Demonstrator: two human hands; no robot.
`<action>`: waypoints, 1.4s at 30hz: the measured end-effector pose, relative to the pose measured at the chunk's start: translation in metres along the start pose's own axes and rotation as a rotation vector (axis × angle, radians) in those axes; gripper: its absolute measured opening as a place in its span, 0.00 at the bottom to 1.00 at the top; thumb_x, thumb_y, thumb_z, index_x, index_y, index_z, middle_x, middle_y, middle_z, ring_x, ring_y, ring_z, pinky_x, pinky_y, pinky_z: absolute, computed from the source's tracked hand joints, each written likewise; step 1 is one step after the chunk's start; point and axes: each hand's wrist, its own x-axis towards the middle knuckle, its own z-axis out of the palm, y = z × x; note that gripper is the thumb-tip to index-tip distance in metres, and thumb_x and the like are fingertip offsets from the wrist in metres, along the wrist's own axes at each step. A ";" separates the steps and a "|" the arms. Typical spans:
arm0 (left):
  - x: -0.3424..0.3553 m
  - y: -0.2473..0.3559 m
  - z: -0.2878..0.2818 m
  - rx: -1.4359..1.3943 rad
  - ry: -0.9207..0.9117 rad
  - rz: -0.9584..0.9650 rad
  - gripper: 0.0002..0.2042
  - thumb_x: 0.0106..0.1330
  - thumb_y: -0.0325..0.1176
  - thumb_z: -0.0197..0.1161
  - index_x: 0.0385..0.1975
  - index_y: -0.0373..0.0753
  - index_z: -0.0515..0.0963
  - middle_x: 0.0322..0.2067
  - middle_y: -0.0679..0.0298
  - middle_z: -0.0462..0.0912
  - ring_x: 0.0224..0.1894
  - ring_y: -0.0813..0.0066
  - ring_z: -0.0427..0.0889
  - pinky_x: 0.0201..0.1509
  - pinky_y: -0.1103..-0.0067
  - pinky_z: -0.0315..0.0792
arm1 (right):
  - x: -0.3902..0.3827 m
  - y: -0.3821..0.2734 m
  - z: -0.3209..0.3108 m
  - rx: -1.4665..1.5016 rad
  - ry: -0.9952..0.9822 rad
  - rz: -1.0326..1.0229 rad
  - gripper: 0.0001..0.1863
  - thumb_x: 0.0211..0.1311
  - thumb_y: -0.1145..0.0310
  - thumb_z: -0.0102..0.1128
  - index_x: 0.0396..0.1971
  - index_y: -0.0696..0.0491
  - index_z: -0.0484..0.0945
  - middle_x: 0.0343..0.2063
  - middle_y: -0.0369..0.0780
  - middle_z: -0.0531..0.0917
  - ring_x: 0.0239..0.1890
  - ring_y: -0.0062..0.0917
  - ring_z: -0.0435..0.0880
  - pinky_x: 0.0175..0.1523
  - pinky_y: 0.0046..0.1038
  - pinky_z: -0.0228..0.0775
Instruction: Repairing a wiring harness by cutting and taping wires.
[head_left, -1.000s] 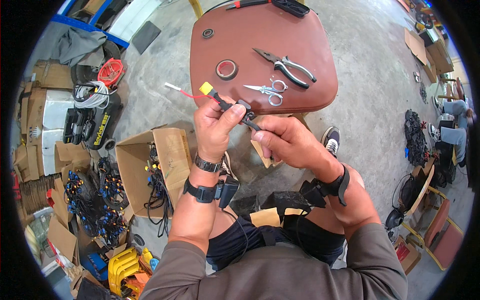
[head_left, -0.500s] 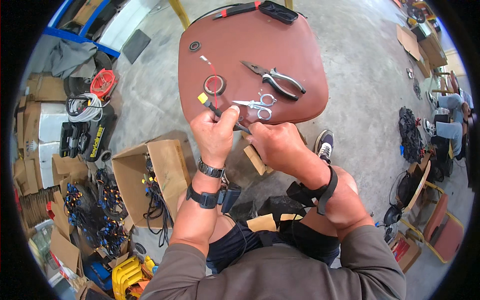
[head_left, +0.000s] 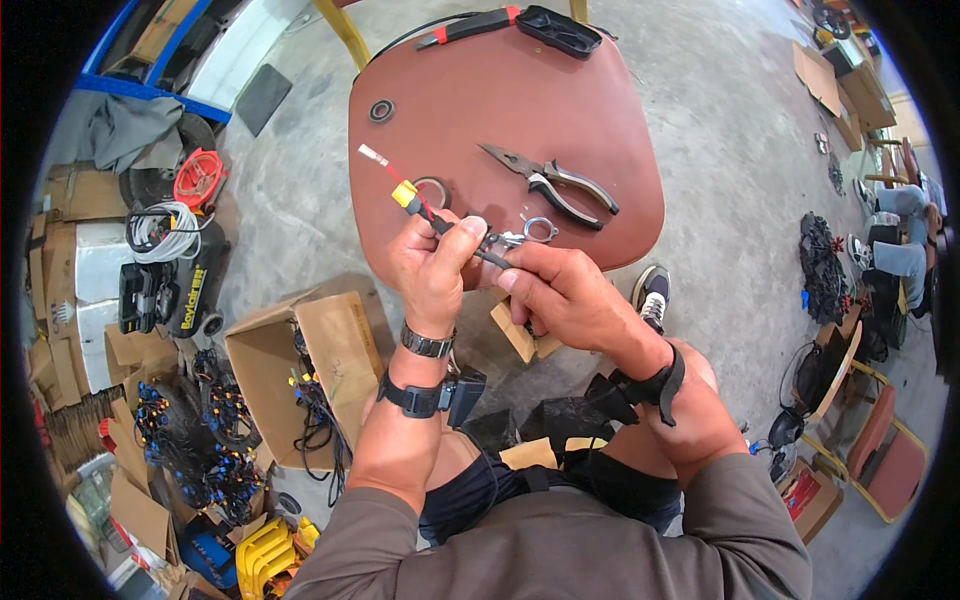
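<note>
My left hand (head_left: 435, 260) is closed around a dark cable (head_left: 488, 256), its thumb pressed on top. From that fist, a yellow connector (head_left: 406, 194) sticks out to the upper left, beside a thin red wire with a pale terminal (head_left: 374, 155) at its tip. With bent fingers, my right hand (head_left: 560, 285) pinches the cable's other end. Small silver scissors (head_left: 540, 230) show just beyond my fingers, blades mostly hidden; whether a hand touches them I cannot tell. A tape roll (head_left: 433, 190) is partly covered by the left hand and wire. Grey-and-black pliers (head_left: 560, 185) lie on the brown seat (head_left: 450, 110).
On the seat's far side are a black ring (head_left: 381, 111), a red-and-black cutter (head_left: 470, 27) and a black tray (head_left: 558, 32). To the left stand an open cardboard box (head_left: 345, 345) with cables and a heap of wiring (head_left: 215, 430). Chairs (head_left: 890, 450) stand right.
The cable and yellow connector have tilted, and the red wire's tip has swung up and left. The scissors sit nearer my hands and are partly covered now. My right fingers have shifted on the cable.
</note>
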 end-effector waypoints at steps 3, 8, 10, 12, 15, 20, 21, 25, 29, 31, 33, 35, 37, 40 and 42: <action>0.002 -0.001 -0.003 -0.069 -0.054 0.019 0.06 0.60 0.30 0.65 0.28 0.37 0.75 0.22 0.72 0.76 0.23 0.86 0.73 0.28 0.85 0.68 | 0.004 -0.002 -0.004 0.125 -0.071 0.138 0.11 0.69 0.66 0.52 0.34 0.58 0.76 0.17 0.35 0.77 0.18 0.15 0.74 0.23 0.22 0.66; 0.003 -0.001 -0.007 -0.220 -0.148 -0.127 0.07 0.62 0.28 0.62 0.38 0.34 0.76 0.30 0.66 0.80 0.30 0.82 0.78 0.37 0.82 0.74 | 0.007 0.004 -0.010 0.289 -0.147 0.161 0.11 0.71 0.65 0.49 0.35 0.57 0.76 0.19 0.34 0.78 0.16 0.14 0.73 0.22 0.18 0.64; 0.007 -0.004 -0.013 -0.273 -0.199 -0.117 0.09 0.63 0.28 0.62 0.40 0.33 0.76 0.31 0.65 0.80 0.32 0.80 0.78 0.40 0.80 0.74 | 0.009 0.000 -0.009 0.301 -0.163 0.175 0.12 0.71 0.65 0.49 0.35 0.57 0.76 0.19 0.35 0.78 0.17 0.14 0.73 0.22 0.18 0.64; 0.008 -0.003 -0.017 -0.327 -0.253 -0.110 0.10 0.63 0.28 0.61 0.43 0.32 0.76 0.32 0.63 0.81 0.34 0.79 0.79 0.42 0.79 0.74 | 0.011 -0.002 -0.008 0.315 -0.178 0.190 0.12 0.71 0.65 0.48 0.35 0.57 0.76 0.19 0.35 0.78 0.17 0.13 0.72 0.22 0.18 0.64; 0.007 0.001 -0.013 -0.257 -0.278 -0.087 0.14 0.66 0.33 0.60 0.47 0.31 0.75 0.37 0.52 0.82 0.33 0.72 0.79 0.41 0.77 0.74 | 0.011 0.001 -0.010 0.316 -0.190 0.160 0.12 0.72 0.64 0.48 0.36 0.57 0.77 0.19 0.35 0.78 0.16 0.14 0.72 0.23 0.17 0.64; 0.006 -0.005 -0.019 -0.231 -0.219 -0.067 0.14 0.67 0.34 0.61 0.45 0.31 0.75 0.34 0.53 0.81 0.33 0.70 0.80 0.40 0.76 0.75 | 0.013 0.010 0.000 0.209 -0.120 -0.013 0.11 0.69 0.66 0.53 0.34 0.59 0.77 0.20 0.37 0.79 0.22 0.19 0.78 0.27 0.23 0.69; 0.005 -0.005 -0.017 -0.268 -0.172 -0.084 0.14 0.67 0.35 0.62 0.45 0.32 0.75 0.33 0.53 0.81 0.32 0.69 0.80 0.39 0.75 0.76 | 0.012 0.011 -0.002 0.208 -0.118 -0.015 0.11 0.69 0.66 0.53 0.34 0.59 0.77 0.20 0.37 0.79 0.22 0.19 0.78 0.27 0.23 0.69; 0.007 -0.005 -0.023 -0.351 -0.165 -0.096 0.14 0.67 0.36 0.62 0.44 0.32 0.75 0.31 0.54 0.80 0.31 0.67 0.80 0.37 0.73 0.76 | 0.009 -0.001 -0.019 -0.341 0.189 -0.381 0.06 0.62 0.72 0.58 0.34 0.59 0.78 0.21 0.42 0.78 0.25 0.27 0.79 0.32 0.27 0.70; 0.006 -0.006 -0.025 -0.386 -0.141 -0.125 0.14 0.67 0.37 0.62 0.44 0.32 0.75 0.29 0.55 0.79 0.29 0.67 0.80 0.33 0.73 0.76 | 0.011 -0.001 -0.032 -0.273 0.348 -0.344 0.06 0.60 0.74 0.61 0.35 0.58 0.79 0.24 0.42 0.80 0.25 0.26 0.79 0.33 0.28 0.71; 0.006 -0.007 -0.025 -0.386 -0.148 -0.132 0.14 0.67 0.37 0.62 0.43 0.32 0.75 0.28 0.55 0.79 0.29 0.68 0.79 0.32 0.74 0.76 | 0.014 0.006 -0.033 -0.269 0.411 -0.377 0.06 0.59 0.74 0.62 0.35 0.59 0.79 0.23 0.40 0.80 0.24 0.23 0.78 0.31 0.26 0.69; 0.006 -0.008 -0.024 -0.368 -0.134 -0.138 0.14 0.67 0.38 0.62 0.43 0.33 0.75 0.29 0.56 0.80 0.29 0.69 0.79 0.32 0.76 0.75 | 0.011 0.008 -0.030 -0.229 0.335 -0.314 0.06 0.59 0.74 0.62 0.35 0.59 0.79 0.23 0.40 0.80 0.25 0.22 0.78 0.31 0.25 0.70; 0.006 -0.005 -0.025 -0.362 -0.126 -0.137 0.14 0.67 0.38 0.62 0.43 0.33 0.75 0.29 0.56 0.80 0.28 0.70 0.79 0.31 0.77 0.75 | 0.008 0.002 -0.024 -0.246 0.180 -0.240 0.07 0.59 0.73 0.63 0.36 0.59 0.79 0.23 0.41 0.81 0.25 0.20 0.79 0.31 0.24 0.71; 0.006 -0.003 -0.026 -0.361 -0.122 -0.137 0.14 0.67 0.38 0.62 0.43 0.33 0.75 0.29 0.57 0.81 0.28 0.71 0.79 0.31 0.78 0.75 | 0.005 0.001 -0.014 -0.227 0.122 -0.221 0.09 0.58 0.72 0.64 0.37 0.59 0.79 0.23 0.41 0.81 0.25 0.20 0.79 0.31 0.24 0.71; 0.007 -0.003 -0.027 -0.336 -0.103 -0.122 0.13 0.67 0.37 0.62 0.43 0.34 0.75 0.30 0.57 0.81 0.29 0.71 0.80 0.31 0.78 0.75 | 0.005 0.005 -0.004 -0.160 0.060 -0.250 0.12 0.57 0.71 0.66 0.39 0.60 0.78 0.23 0.41 0.81 0.26 0.20 0.80 0.31 0.25 0.72; 0.006 -0.004 -0.028 -0.345 -0.058 -0.112 0.12 0.67 0.37 0.62 0.43 0.34 0.75 0.30 0.57 0.81 0.29 0.70 0.80 0.31 0.78 0.75 | 0.005 0.003 -0.002 -0.205 0.046 -0.243 0.12 0.56 0.71 0.67 0.39 0.60 0.78 0.25 0.43 0.81 0.26 0.25 0.82 0.33 0.27 0.73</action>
